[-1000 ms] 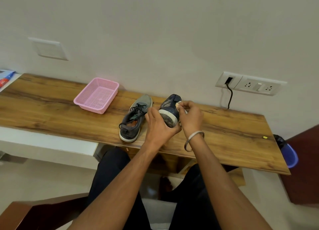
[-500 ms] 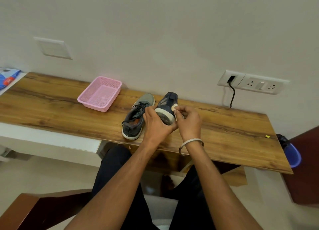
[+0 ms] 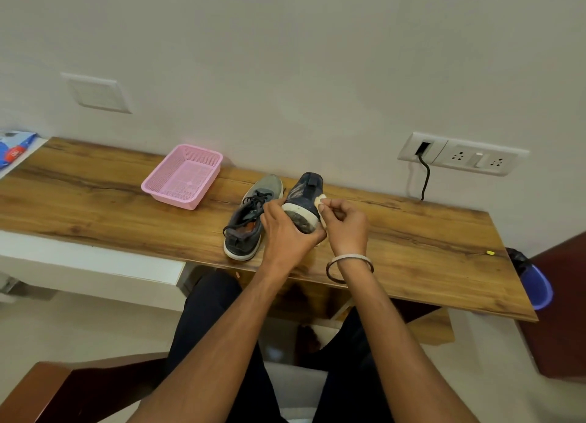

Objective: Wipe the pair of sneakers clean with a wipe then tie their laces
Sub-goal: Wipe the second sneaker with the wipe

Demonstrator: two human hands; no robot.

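A dark blue sneaker (image 3: 303,193) with a white sole rim is tipped up above the wooden table (image 3: 412,238), its dirty sole facing me. My left hand (image 3: 285,232) grips it around the heel end. My right hand (image 3: 344,224) pinches a small white wipe (image 3: 321,199) against the sneaker's right side, by the sole rim. The second sneaker (image 3: 249,219), grey and dark with loose black laces, lies flat on the table just left of the held one.
A pink mesh basket (image 3: 182,177) stands on the table to the left of the sneakers. A wall socket strip (image 3: 459,154) with a black cable hangs at the right. A blue bin (image 3: 536,284) sits past the table's right end. My knees are under the table edge.
The held sneaker has tipped a little more upright in my left hand. My right hand with the wipe has slid along the sneaker's right side near the sole rim.
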